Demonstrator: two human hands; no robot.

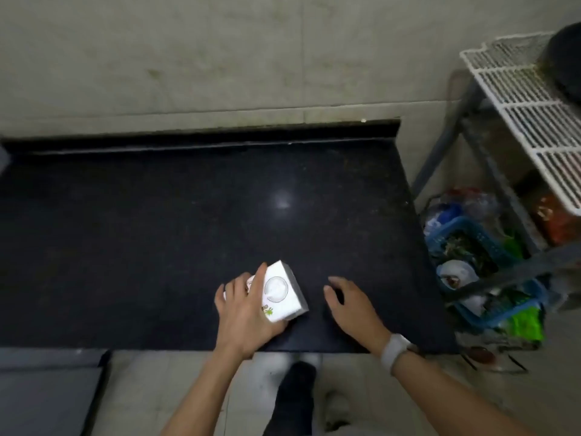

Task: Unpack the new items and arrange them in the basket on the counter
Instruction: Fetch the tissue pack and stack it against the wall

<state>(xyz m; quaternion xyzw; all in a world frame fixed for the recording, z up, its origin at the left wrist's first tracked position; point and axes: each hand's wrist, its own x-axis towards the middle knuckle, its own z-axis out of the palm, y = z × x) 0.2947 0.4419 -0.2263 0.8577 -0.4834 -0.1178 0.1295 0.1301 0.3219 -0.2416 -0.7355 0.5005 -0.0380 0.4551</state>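
A small white box with a round printed picture and green marks lies on the dark counter, near its front edge. My left hand grips the box from its left side, fingers laid over the top. My right hand hovers just to the right of the box, fingers relaxed and holding nothing; a pale band sits on its wrist. No basket stands on the counter in this view.
To the right of the counter, blue plastic baskets filled with packets and bags sit low beside a grey frame. A white wire rack with a dark round object on it stands at upper right. The wall runs behind the counter.
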